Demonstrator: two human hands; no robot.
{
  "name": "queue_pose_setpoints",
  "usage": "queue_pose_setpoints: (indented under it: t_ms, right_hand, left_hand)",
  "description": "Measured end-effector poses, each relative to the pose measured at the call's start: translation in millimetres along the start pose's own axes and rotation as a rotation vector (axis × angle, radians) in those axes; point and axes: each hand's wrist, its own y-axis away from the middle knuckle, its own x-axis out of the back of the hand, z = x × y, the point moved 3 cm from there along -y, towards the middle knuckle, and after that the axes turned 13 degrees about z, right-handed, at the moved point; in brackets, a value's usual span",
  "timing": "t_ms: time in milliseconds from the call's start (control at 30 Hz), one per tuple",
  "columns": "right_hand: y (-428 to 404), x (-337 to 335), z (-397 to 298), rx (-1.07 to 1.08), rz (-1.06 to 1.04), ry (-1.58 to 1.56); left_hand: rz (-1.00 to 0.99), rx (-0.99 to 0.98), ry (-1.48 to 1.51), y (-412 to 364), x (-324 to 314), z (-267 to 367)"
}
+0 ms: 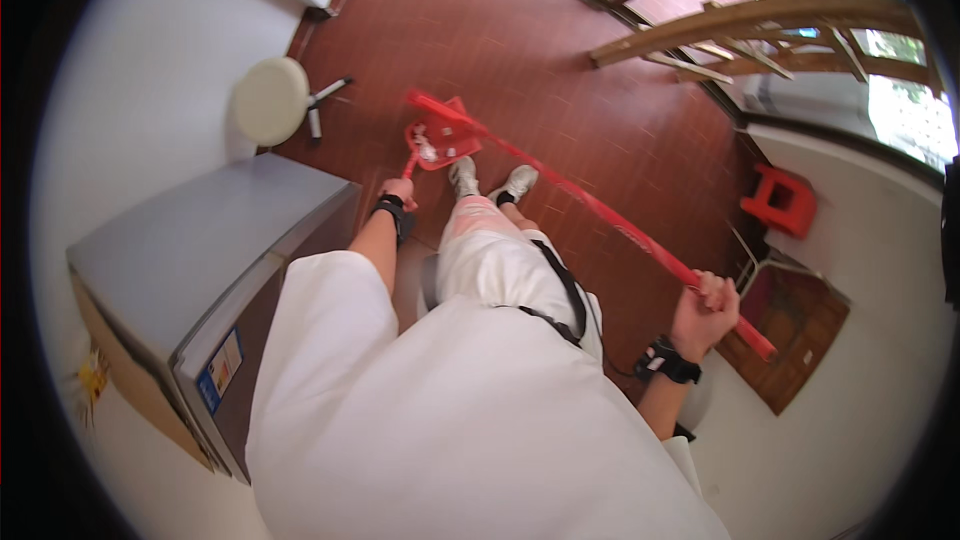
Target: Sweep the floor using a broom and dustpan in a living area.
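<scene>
My left hand is closed around the handle of a red plastic dustpan, which is low over the tiled floor or on it, just before my shoes; which of the two I cannot tell. White scraps of litter lie in the pan. My right hand grips the upper part of a long red broom handle that slants down across the view. The red broom head is at the dustpan's far side; its bristles are hard to make out.
A round cream stool stands by the left wall, beyond a grey refrigerator. A wooden ladder-like frame leans at the upper right. A red plastic stool and a wooden chair or small table are along the right wall.
</scene>
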Motion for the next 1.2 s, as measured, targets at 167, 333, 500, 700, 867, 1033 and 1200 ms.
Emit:
queue_pose_setpoints:
  t_ms: [167,333,500,700,867,1033,1200]
  right_hand:
    - [16.0,-86.2,-1.0,0.08,-0.573,0.163]
    - [24.8,-156.7,54.8,-0.023,-0.851,0.199]
    - [77.1,-221.2,135.2,-0.149,-1.038,0.267]
    - [77.9,-200.9,294.9,0.508,-1.381,0.554]
    - [112.1,-162.3,280.1,0.222,-1.639,0.57]
    - [69.5,-148.8,220.5,0.316,-1.561,0.727]
    - [-16.3,-119.1,133.8,0.26,-1.158,0.754]
  left_hand:
    - [-0.015,0.117,0.077,16.9,16.9,-95.8]
    - [-0.022,0.201,0.302,34.2,11.3,-198.0]
    - [-0.123,0.32,0.586,49.0,-18.2,-264.9]
    - [-0.206,0.427,0.817,85.0,-38.0,-288.8]
    - [-0.282,0.518,1.018,60.0,-80.3,-338.8]
    - [-0.316,0.305,0.831,57.9,-47.1,-305.8]
    - [-0.179,0.467,0.818,84.3,-9.3,-245.2]
